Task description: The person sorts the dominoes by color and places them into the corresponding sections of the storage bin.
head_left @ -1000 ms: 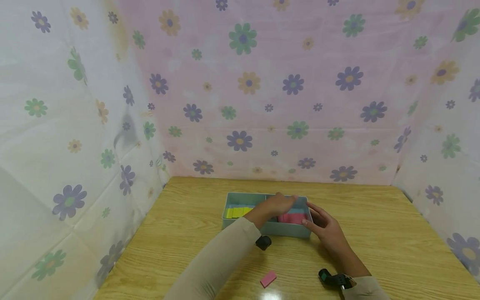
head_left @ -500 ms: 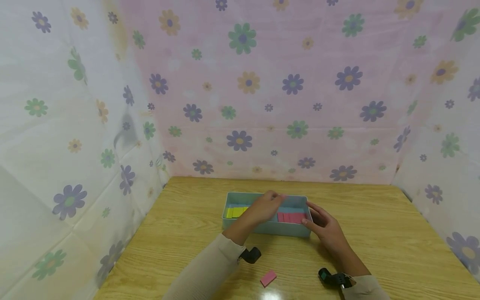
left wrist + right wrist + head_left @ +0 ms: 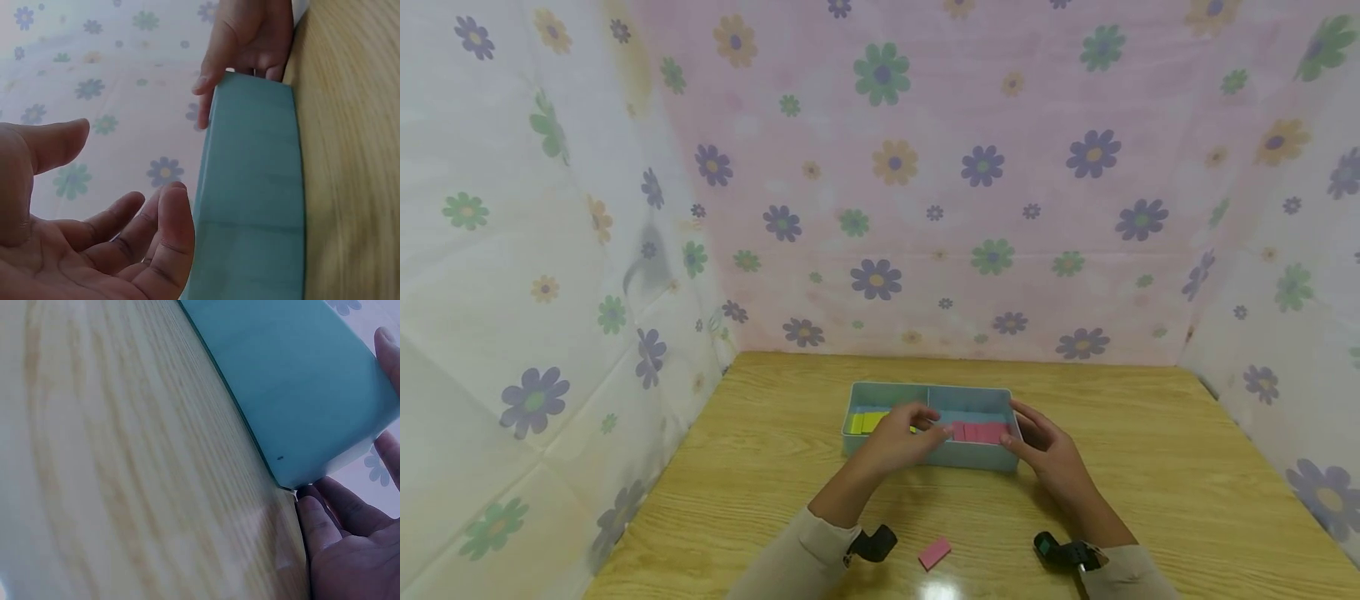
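Note:
A long pale blue-green box (image 3: 973, 457) with a divider stands on the table. Its left compartment contains yellow rectangular tiles (image 3: 871, 422); pink tiles (image 3: 983, 432) lie in the right one. My left hand (image 3: 901, 437) hovers over the box's front wall near the divider, fingers loosely bent, hiding part of the yellow tiles. Nothing lies between its thumb and fingers in the left wrist view. With the thumb at the front corner and fingers around the end, my right hand (image 3: 1054, 462) holds the box's right end. A single pink tile (image 3: 935, 553) lies on the table in front.
The wood-grain table (image 3: 760, 492) reaches back to a flowered cloth backdrop (image 3: 925, 208), with more cloth on the left and right sides. A black wrist camera (image 3: 876, 543) sits on the left wrist, another (image 3: 1063, 552) on the right.
My left hand has moved left and back toward me, from over the right compartment to near the divider. The right hand stays at the box's end, and the loose pink tile has not moved.

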{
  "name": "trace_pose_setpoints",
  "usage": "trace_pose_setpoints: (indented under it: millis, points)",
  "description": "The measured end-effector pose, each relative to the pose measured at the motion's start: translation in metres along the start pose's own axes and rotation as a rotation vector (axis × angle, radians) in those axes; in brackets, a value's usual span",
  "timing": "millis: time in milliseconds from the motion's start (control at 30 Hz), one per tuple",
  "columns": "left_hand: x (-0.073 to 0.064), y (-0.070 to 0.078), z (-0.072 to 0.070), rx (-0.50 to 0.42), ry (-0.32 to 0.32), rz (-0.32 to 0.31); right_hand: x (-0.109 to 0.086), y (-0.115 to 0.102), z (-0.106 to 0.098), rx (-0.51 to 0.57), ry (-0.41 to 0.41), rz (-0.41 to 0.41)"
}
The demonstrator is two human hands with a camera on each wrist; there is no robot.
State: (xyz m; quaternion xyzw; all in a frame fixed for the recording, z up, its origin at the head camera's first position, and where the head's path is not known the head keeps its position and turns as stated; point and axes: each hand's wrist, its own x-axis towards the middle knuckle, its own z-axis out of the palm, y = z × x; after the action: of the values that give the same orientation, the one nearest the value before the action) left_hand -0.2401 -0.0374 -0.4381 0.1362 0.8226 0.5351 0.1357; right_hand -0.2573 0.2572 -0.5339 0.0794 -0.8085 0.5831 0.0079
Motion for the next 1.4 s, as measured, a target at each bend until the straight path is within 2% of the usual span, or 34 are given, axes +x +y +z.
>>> trace_pose_setpoints:
  millis: [200, 500, 667, 833, 1067, 1400]
  points:
    - [-0.014, -0.013, -0.002, 0.001, -0.021, -0.027, 0.002, 0.001, 0.001, 0.009, -0.001, 0.0]
    - [-0.026, -0.034, -0.007, -0.071, -0.066, -0.076, 0.0, 0.003, -0.001, -0.017, 0.011, 0.004]
    - [-0.033, -0.045, -0.006, -0.064, -0.083, -0.062, 0.0, 0.004, -0.001, 0.013, 0.007, -0.009]
    - [-0.039, -0.055, 0.0, -0.032, -0.09, -0.061, -0.001, 0.004, 0.0, 0.016, 0.009, -0.017]
    - [-0.045, -0.057, 0.014, -0.015, -0.102, -0.079, -0.001, 0.003, -0.001, 0.003, 0.011, -0.015]
    - [-0.05, -0.054, 0.022, 0.118, -0.121, -0.041, 0.0, 0.002, -0.001, 0.052, -0.02, -0.049]
